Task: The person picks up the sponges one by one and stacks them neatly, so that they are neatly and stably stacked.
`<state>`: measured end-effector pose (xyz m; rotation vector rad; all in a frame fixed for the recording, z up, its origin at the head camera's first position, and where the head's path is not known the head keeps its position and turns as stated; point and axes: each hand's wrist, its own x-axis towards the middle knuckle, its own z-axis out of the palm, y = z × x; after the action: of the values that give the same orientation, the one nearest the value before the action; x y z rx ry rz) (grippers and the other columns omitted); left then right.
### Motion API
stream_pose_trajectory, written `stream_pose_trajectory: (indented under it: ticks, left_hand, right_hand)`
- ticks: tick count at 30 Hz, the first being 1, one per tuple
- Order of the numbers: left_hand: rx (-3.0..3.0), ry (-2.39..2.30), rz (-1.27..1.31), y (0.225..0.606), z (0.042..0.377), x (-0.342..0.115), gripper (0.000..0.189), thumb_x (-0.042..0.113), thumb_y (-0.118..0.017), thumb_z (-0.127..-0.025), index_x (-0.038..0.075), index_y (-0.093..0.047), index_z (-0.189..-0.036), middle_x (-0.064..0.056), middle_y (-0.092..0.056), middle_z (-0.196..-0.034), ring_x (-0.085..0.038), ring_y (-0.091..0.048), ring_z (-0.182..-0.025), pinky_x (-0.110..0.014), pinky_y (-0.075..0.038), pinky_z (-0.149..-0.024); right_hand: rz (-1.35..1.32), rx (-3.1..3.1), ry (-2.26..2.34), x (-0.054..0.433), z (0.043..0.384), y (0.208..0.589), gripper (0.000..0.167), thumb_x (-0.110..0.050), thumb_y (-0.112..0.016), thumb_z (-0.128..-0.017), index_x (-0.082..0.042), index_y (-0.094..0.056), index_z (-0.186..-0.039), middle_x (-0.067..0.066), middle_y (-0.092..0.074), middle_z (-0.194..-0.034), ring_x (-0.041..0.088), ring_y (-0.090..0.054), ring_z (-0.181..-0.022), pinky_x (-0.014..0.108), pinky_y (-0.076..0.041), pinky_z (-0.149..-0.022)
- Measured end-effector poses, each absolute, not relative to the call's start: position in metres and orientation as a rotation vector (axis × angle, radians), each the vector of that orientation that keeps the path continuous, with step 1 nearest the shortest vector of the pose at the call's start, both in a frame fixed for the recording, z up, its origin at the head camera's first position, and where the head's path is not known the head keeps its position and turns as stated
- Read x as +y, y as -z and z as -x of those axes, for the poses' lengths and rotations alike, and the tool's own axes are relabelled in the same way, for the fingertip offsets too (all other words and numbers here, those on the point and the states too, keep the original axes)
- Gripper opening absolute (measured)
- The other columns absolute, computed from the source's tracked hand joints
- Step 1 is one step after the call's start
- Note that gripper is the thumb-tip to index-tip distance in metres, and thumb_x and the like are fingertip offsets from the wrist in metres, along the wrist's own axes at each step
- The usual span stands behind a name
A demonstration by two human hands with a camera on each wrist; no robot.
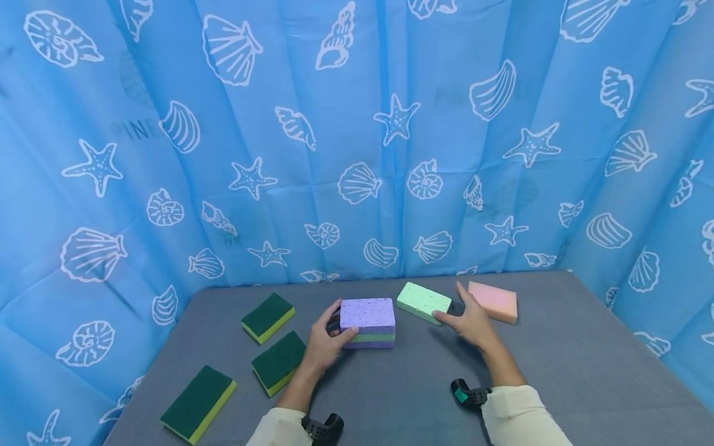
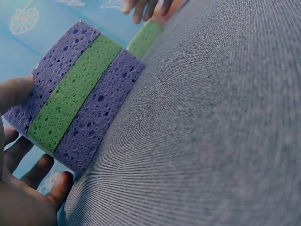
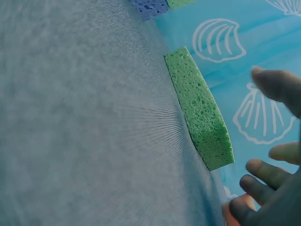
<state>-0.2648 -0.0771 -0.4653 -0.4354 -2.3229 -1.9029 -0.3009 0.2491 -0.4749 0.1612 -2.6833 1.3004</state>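
Sponge stack (image 1: 367, 311) is sitting on the grey table (image 1: 418, 390): top purple layer (image 2: 59, 68), middle green layer (image 2: 75, 89), bottom purple layer (image 2: 103, 110).

Left hand (image 1: 321, 348) is holding the stack's left end, thumb lying on the front face, other fingers spreading round the end; grip is about as wide as the stack.

Loose green sponge (image 1: 423, 298) is resting just right of the stack, slightly angled, not touching it. Right hand (image 1: 471, 320) is reaching in further right of the stack, around that sponge's right end, thumb and fingers spreading wide. Right wrist view is showing a gap, so it's not gripping; can't tell if the thumb is touching.

Pink sponge (image 1: 499, 301) is lying farthest right of the stack, beside the right hand.

Green-and-yellow scourers are lying left of the stack: back scourer (image 1: 268, 316), middle scourer (image 1: 277, 361) nearest the left hand, front scourer (image 1: 196, 399) farthest left of the stack.

Blue shell-print curtain (image 1: 368, 142) is hanging behind the stack.
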Motion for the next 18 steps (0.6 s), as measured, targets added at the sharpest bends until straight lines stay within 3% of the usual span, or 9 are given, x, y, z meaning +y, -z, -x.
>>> stream_pose_trajectory:
  ticks: [6, 18]
  left_hand:
    - [-2.323, 1.893, 0.432, 0.465, 0.264, -0.077, 0.067, 0.010, -0.071, -0.088, -0.005, -0.037, -0.145, -0.027, -0.045, -0.136, -0.042, -0.043, -0.121, -0.058, -0.038, -0.095]
    - [-2.303, 1.899, 0.453, 0.468, 0.265, -0.077, 0.067, 0.009, -0.071, -0.088, -0.006, -0.038, -0.144, -0.027, -0.048, -0.133, -0.042, -0.045, -0.118, -0.058, -0.040, -0.093]
  right_hand:
    - [-0.143, -2.740, -1.300, 0.248, 0.303, 0.484, 0.100, -0.039, -0.074, -0.085, 0.012, -0.015, -0.149, 0.035, -0.017, -0.150, 0.050, -0.015, -0.137, 0.062, -0.019, -0.106]
    - [-0.114, -2.844, -1.150, 0.244, 0.305, 0.495, 0.095, -0.037, -0.074, -0.086, 0.015, -0.022, -0.145, 0.038, -0.024, -0.145, 0.053, -0.023, -0.133, 0.062, -0.024, -0.105]
